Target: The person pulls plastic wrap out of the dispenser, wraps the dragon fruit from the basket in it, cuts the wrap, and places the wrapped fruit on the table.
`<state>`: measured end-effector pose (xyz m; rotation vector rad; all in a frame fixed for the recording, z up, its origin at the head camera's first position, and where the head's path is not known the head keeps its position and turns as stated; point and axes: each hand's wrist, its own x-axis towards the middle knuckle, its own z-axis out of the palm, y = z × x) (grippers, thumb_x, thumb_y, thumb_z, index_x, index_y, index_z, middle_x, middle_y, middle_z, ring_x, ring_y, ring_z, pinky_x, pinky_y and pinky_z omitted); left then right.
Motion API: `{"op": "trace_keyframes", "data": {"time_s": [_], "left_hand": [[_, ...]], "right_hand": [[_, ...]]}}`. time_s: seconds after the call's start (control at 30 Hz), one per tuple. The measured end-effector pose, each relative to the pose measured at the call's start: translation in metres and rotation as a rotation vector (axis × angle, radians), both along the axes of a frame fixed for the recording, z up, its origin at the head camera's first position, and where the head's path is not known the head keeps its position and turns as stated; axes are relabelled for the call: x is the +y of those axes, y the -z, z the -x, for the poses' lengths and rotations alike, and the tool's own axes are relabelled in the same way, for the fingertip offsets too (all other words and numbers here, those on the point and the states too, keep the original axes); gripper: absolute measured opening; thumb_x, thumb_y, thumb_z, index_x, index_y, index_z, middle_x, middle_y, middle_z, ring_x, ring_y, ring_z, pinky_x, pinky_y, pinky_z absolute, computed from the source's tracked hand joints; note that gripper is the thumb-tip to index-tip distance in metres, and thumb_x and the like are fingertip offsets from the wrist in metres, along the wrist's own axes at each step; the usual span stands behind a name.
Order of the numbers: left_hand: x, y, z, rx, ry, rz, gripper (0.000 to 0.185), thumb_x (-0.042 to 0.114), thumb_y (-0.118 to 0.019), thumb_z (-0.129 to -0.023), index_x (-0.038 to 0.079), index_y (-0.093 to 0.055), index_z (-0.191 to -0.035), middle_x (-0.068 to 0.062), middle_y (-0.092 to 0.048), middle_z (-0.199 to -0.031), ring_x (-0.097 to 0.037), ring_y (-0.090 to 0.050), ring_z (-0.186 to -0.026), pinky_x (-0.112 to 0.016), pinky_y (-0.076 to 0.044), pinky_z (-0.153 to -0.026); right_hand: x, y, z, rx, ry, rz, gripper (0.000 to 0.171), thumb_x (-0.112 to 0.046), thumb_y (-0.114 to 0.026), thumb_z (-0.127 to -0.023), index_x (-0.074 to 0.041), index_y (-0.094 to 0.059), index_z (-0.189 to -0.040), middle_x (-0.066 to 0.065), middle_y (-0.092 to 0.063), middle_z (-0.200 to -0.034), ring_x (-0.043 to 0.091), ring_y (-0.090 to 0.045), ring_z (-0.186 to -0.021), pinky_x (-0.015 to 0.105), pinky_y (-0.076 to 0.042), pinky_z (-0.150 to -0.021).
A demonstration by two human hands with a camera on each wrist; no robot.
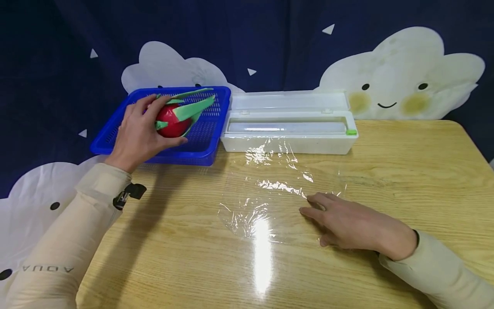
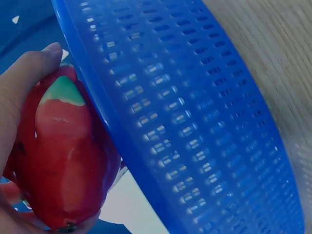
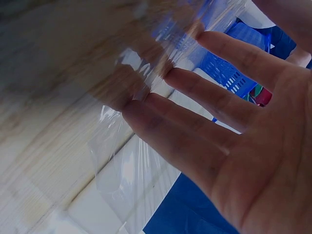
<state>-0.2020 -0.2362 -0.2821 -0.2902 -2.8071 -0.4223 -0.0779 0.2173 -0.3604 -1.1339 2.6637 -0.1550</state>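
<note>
My left hand (image 1: 137, 131) grips a red dragon fruit (image 1: 170, 122) with green leafy scales, over the blue basket (image 1: 221, 124). In the left wrist view, thumb and fingers curl round the glossy dragon fruit (image 2: 68, 161) beside the basket's slotted wall (image 2: 195, 122). On the table lies a sheet of clear cling film (image 1: 275, 186), drawn out from a white dispenser box (image 1: 289, 145). The fingertips of my right hand (image 1: 347, 223) touch the film's right side. Seen from the right wrist, those fingers are nearly straight against the cling film (image 3: 114, 165).
The dispenser's lid (image 1: 289, 102) is raised, showing the film roll (image 1: 287, 127) inside and a green slider (image 1: 351, 132) at its right end. A dark blue curtain (image 1: 270, 43) with cloud faces hangs behind the wooden table (image 1: 417, 171).
</note>
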Motion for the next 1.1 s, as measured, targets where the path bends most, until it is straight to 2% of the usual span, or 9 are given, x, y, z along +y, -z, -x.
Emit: {"op": "trace_keyframes", "data": {"time_s": [0.2, 0.33, 0.53, 0.73, 1.1], "left_hand": [[0.011, 0.000, -0.004, 0.031, 0.033, 0.010, 0.099, 0.047, -0.089, -0.077, 0.035, -0.036, -0.160, -0.014, -0.033, -0.167, -0.044, -0.035, -0.148, -0.073, -0.041, -0.112], [0.018, -0.001, -0.006, 0.070, 0.055, 0.000, 0.099, 0.046, -0.090, -0.076, 0.033, -0.038, -0.159, -0.015, -0.034, -0.166, -0.044, -0.037, -0.147, -0.072, -0.037, -0.115], [0.028, 0.000, -0.010, 0.102, 0.075, 0.002, 0.098, 0.045, -0.091, -0.076, 0.033, -0.039, -0.159, -0.014, -0.036, -0.166, -0.042, -0.037, -0.147, -0.070, -0.044, -0.111], [0.035, 0.000, -0.014, 0.149, 0.105, -0.006, 0.099, 0.045, -0.092, -0.073, 0.033, -0.041, -0.158, -0.015, -0.039, -0.164, -0.042, -0.039, -0.145, -0.068, -0.045, -0.111], [0.051, -0.005, -0.026, 0.175, 0.155, -0.021, 0.098, 0.042, -0.093, -0.074, 0.032, -0.042, -0.157, -0.014, -0.039, -0.164, -0.040, -0.039, -0.147, -0.067, -0.046, -0.111]], "right_hand": [[0.001, 0.002, 0.000, 0.010, -0.013, 0.007, 0.073, -0.032, -0.086, -0.083, -0.009, -0.056, -0.146, 0.022, -0.052, -0.150, 0.045, -0.056, -0.132, 0.059, -0.052, -0.106], [0.001, 0.002, 0.001, 0.013, -0.014, 0.007, 0.073, -0.033, -0.086, -0.083, -0.009, -0.057, -0.145, 0.022, -0.052, -0.149, 0.045, -0.056, -0.132, 0.058, -0.052, -0.106], [0.001, 0.002, 0.001, -0.005, -0.002, -0.003, 0.073, -0.033, -0.085, -0.084, -0.009, -0.056, -0.146, 0.023, -0.050, -0.151, 0.046, -0.055, -0.134, 0.059, -0.051, -0.107], [0.001, 0.000, 0.002, 0.001, -0.005, -0.003, 0.072, -0.033, -0.085, -0.084, -0.009, -0.056, -0.146, 0.023, -0.051, -0.151, 0.046, -0.055, -0.134, 0.059, -0.051, -0.107], [0.000, 0.001, 0.001, 0.005, -0.004, 0.000, 0.072, -0.034, -0.085, -0.084, -0.009, -0.056, -0.146, 0.023, -0.050, -0.152, 0.046, -0.055, -0.134, 0.059, -0.051, -0.107]]}}
